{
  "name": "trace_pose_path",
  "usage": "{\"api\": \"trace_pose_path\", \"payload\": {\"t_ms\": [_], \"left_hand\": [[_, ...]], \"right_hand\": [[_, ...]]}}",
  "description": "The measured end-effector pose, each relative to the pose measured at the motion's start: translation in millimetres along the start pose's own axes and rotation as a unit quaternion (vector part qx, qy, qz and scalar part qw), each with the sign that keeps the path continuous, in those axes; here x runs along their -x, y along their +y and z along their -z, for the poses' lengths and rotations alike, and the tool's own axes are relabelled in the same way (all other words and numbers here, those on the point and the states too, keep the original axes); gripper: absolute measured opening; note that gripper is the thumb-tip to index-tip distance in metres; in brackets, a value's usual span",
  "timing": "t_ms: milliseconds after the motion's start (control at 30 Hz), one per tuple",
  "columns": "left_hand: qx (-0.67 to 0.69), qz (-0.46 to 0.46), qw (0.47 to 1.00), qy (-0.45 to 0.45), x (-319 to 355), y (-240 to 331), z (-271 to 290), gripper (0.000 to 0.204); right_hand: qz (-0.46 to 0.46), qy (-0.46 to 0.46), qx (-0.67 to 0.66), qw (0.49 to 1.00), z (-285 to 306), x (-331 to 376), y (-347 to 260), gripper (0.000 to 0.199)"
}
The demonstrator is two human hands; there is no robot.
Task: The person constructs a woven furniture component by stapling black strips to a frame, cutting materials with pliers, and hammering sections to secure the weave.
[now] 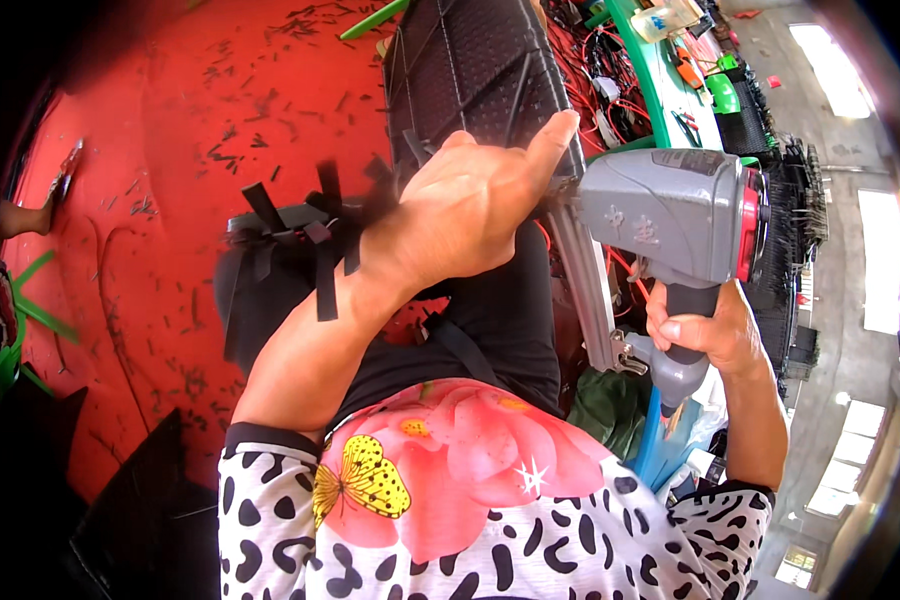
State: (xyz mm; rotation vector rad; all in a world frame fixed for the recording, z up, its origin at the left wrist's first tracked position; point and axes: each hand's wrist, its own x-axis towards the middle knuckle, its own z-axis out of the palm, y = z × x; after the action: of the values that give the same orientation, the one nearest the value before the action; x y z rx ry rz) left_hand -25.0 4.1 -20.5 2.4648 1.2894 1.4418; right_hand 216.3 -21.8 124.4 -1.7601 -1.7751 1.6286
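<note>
My right hand (708, 328) wraps round the dark grip of a grey air-powered stapler or nail gun (660, 210) with a red ring at its back end. Its nose points left, close beside my left hand (460, 210). That hand lies palm down at the near end of a black woven panel (470, 75), thumb stretched out, the other fingers curled under. What those fingers grip is hidden. A loose black strip (518, 100) crosses the panel. By my left wrist, a bunch of black strips (320, 235) rests over my thigh.
Many black offcuts (255, 140) litter the red floor (170, 200). At right stands a green-edged table (655, 90) with tools on it, near tangled red cords (610, 60). Dark panels (135, 500) lie at lower left. Someone's bare foot (30, 220) shows at far left.
</note>
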Motion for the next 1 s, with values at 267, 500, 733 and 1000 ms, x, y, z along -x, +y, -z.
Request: {"api": "trace_pose_path", "payload": {"t_ms": [267, 500, 733, 1000], "left_hand": [[0.06, 0.035, 0.998, -0.006, 1.3, -0.4, -2.0, 0.077], [0.061, 0.027, 0.998, -0.01, -0.1, -1.7, -1.1, 0.076], [0.066, 0.07, 0.992, -0.079, 1.0, -1.3, 0.2, 0.081], [0.148, 0.095, 0.982, -0.073, 8.1, -9.6, -4.4, 0.088]], "right_hand": [[-0.073, 0.006, 0.07, 0.995, 4.4, 0.1, -31.6, 0.015], [-0.098, 0.026, 0.107, 0.989, 7.9, -2.8, -45.7, 0.023], [-0.095, 0.009, 0.246, 0.964, 15.3, -12.7, -70.9, 0.024], [-0.031, -0.046, 0.208, 0.977, 17.0, -16.3, -49.8, 0.023]]}}
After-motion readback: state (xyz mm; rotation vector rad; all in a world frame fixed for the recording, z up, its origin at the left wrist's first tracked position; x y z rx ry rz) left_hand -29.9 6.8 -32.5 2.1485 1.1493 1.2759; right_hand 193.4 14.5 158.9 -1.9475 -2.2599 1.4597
